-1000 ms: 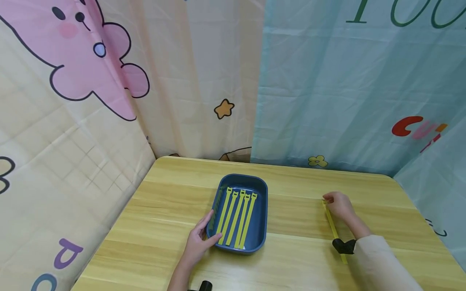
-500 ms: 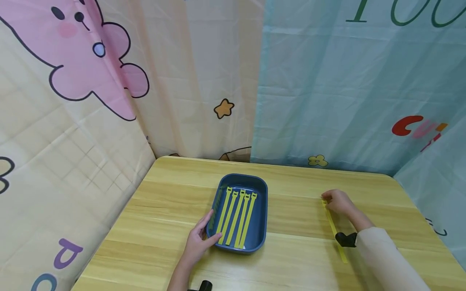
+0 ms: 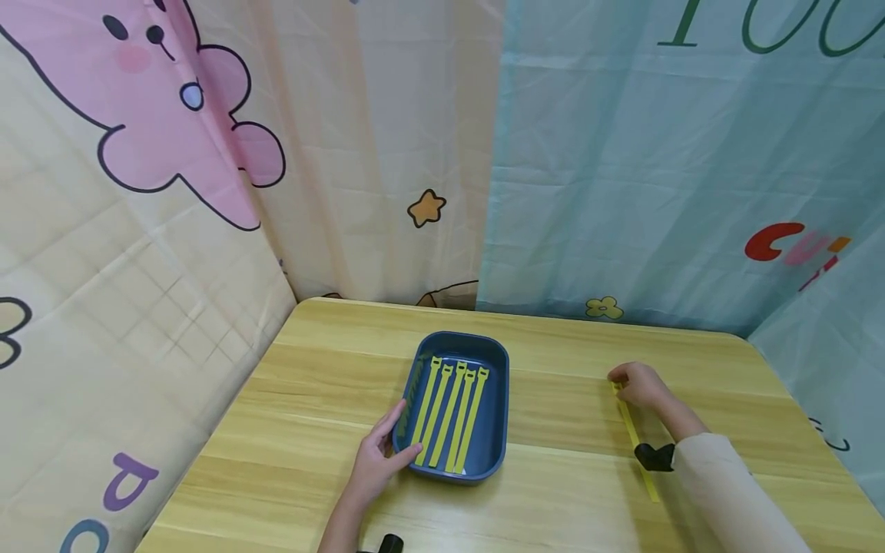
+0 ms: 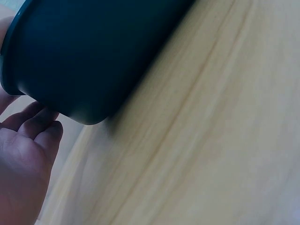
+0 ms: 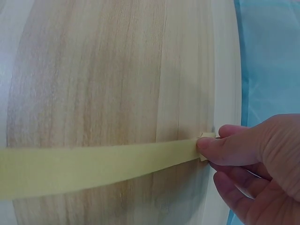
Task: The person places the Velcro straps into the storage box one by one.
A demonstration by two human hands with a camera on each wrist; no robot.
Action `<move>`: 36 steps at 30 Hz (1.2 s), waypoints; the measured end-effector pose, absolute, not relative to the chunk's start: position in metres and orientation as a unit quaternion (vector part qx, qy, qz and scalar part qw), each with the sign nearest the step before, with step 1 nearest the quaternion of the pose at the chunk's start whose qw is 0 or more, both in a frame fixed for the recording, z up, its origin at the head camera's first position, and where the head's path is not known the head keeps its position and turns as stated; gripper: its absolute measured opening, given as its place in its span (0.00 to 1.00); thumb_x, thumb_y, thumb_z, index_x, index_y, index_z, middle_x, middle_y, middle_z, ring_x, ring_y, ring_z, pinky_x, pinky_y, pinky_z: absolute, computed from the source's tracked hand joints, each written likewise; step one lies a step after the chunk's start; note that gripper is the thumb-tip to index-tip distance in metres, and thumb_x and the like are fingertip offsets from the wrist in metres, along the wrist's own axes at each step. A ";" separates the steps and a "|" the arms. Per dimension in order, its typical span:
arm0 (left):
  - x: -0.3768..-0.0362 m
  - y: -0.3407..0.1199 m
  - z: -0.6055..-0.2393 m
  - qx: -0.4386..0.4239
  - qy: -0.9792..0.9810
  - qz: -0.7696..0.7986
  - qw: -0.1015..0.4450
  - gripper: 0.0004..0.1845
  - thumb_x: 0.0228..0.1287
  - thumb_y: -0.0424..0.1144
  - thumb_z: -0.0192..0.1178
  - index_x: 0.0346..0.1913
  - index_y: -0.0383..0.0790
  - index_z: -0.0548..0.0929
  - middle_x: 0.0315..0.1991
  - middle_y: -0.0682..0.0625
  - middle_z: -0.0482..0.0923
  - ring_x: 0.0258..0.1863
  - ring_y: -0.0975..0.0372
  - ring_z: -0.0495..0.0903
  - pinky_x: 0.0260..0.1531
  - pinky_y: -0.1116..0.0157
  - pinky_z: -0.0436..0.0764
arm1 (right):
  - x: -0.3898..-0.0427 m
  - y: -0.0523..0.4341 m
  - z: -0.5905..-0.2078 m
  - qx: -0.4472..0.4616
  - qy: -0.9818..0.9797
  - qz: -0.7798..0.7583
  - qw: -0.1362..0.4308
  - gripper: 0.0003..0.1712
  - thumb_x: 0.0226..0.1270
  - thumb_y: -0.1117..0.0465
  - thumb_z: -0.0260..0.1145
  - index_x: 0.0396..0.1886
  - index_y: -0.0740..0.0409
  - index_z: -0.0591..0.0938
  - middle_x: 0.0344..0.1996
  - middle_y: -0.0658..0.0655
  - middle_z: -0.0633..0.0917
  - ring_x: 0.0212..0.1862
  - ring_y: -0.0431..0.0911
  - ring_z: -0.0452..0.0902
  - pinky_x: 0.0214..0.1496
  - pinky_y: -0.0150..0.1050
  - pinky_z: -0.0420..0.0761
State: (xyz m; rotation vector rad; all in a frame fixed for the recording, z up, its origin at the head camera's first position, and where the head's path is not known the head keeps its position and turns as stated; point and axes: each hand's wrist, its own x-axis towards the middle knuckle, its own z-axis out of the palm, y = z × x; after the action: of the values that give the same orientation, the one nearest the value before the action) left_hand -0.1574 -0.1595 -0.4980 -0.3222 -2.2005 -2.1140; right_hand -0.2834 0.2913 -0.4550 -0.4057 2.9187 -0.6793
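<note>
A dark blue tray [image 3: 492, 430] rests on the table, with several yellow cable ties [image 3: 448, 415] lying lengthwise inside, slotted heads at the far end. My left hand [image 3: 373, 461] grips the tray's near left corner, thumb over the rim and fingers along the outer wall. In the left wrist view, curled fingers [image 4: 40, 124] show under the tray's corner. Off to the right, my right hand [image 3: 644, 385] pinches another yellow cable tie [image 5: 93, 166] by its head, between thumb and fingers. That tie stretches from the fingertips toward the table's near side, partly behind the black wrist mount.
The wooden table [image 3: 553, 491] has its far edge against a blue curtain [image 3: 622, 192] and a cream curtain [image 3: 359, 192]. Black camera mounts [image 3: 653, 457] sit on both wrists.
My right hand has shifted very slightly left, still pinching the cable tie's head. My left hand and the tray have stayed where they were.
</note>
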 end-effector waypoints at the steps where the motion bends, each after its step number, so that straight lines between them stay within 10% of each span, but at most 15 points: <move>1: -0.157 -0.160 -0.498 -0.108 -0.719 -0.685 0.038 0.38 0.54 0.32 0.65 0.67 0.32 0.61 0.67 0.36 0.53 0.66 0.44 0.50 0.59 0.67 0.55 | -0.284 0.292 -0.456 -0.134 0.964 -0.224 0.058 0.17 0.44 0.79 0.65 0.38 0.78 0.79 0.34 0.67 0.81 0.38 0.59 0.75 0.41 0.52 0.77; 36: -0.157 -0.159 -0.499 -0.078 -0.705 -0.704 0.021 0.37 0.53 0.28 0.65 0.67 0.36 0.62 0.68 0.43 0.54 0.67 0.52 0.51 0.60 0.66 0.54 | -0.282 0.298 -0.459 -0.137 0.957 -0.254 0.033 0.07 0.50 0.78 0.64 0.29 0.69 0.84 0.27 0.60 0.82 0.32 0.53 0.76 0.32 0.45 0.78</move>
State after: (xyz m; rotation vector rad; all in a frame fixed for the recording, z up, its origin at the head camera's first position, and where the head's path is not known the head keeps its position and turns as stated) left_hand -0.1570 -0.1585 -0.4987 -0.2411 -2.1868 -2.1831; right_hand -0.2819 0.2980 -0.4588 -0.4212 2.9446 -0.7814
